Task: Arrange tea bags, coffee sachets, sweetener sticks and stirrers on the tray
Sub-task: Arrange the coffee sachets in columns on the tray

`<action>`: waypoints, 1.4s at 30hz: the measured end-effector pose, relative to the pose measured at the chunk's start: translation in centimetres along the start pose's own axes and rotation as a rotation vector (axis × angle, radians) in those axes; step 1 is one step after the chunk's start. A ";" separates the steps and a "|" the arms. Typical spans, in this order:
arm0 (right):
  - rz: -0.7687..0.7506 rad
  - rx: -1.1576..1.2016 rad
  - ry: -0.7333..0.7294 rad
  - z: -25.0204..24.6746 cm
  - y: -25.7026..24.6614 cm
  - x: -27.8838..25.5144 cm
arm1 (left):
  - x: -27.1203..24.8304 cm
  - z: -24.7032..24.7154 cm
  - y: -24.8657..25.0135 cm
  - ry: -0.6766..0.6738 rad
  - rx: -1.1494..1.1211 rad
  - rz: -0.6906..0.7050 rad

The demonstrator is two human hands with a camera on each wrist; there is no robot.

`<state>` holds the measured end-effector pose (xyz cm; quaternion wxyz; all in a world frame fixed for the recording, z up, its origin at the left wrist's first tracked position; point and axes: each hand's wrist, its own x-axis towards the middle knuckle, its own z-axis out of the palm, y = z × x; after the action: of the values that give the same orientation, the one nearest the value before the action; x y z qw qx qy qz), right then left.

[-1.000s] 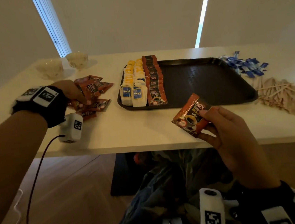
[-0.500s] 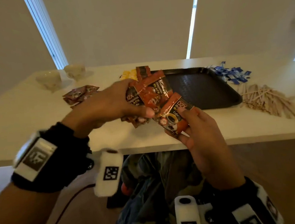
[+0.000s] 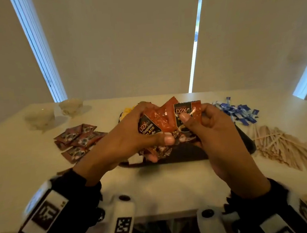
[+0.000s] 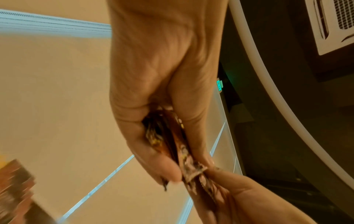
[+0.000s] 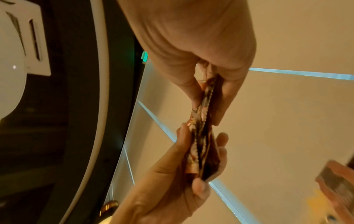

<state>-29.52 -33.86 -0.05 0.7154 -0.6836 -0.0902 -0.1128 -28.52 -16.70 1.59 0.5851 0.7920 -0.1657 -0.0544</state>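
Sachets (image 3: 168, 122) fanned, gripped by left hand (image 3: 132, 136) and right hand (image 3: 211, 129); more sachets (image 3: 76, 139) at 9 o'clock, sweetener sticks (image 3: 237, 112), stirrers (image 3: 281, 146) untouched on worktop (image 3: 15, 175).

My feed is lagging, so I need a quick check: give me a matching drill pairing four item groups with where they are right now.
Things:
1. sachet bunch
2. loose sachets
3. sweetener sticks
4. stirrers

Places:
A. table, right of the tray, near side
B. held in both hands above the tray
C. table, left of the tray
D. table, right of the tray, far side

Pairs: 1-B, 2-C, 3-D, 4-A
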 end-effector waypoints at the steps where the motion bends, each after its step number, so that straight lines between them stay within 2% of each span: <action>1: -0.024 -0.043 -0.018 0.0 -0.4 1.5 | 1.1 -0.6 0.5 0.014 0.005 0.037; 3: -0.060 -0.096 -0.060 0.2 -1.1 4.6 | 3.5 -2.0 1.5 -0.001 0.022 0.090; 8: -0.080 -0.095 -0.150 0.2 -2.3 12.1 | 9.9 -5.0 3.0 -0.022 0.048 0.102; 15: -0.054 0.015 -0.124 -0.3 -1.6 19.8 | 16.0 -6.7 1.9 0.074 -0.079 0.160; 21: 0.012 -0.114 -0.161 0.6 1.2 21.5 | 18.1 -6.9 -0.8 0.131 -0.132 0.170; 26: -0.004 -0.086 -0.027 -0.1 1.7 22.6 | 18.4 -8.1 -1.7 0.133 -0.091 0.145; 29: 0.028 -0.071 -0.012 -0.6 1.8 22.9 | 18.6 -8.4 -2.2 0.153 -0.065 0.122; 33: 0.063 -0.079 -0.047 -1.0 1.8 23.1 | 18.8 -8.2 -2.3 0.168 -0.043 0.088; 36: 0.009 -0.150 -0.071 -1.2 2.0 23.2 | 18.7 -7.8 -2.5 0.109 -0.011 0.043; 39: 0.003 -0.144 -0.158 -1.0 2.2 23.1 | 19.1 -7.3 -2.5 0.097 -0.021 0.005; 42: 0.012 -0.083 -0.242 -0.8 2.2 23.2 | 19.3 -7.1 -2.4 0.065 -0.070 0.028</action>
<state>-6.63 -35.43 4.35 0.6711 -0.7217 -0.1668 -0.0289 -7.87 -15.90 3.59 0.6183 0.7699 -0.1559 -0.0263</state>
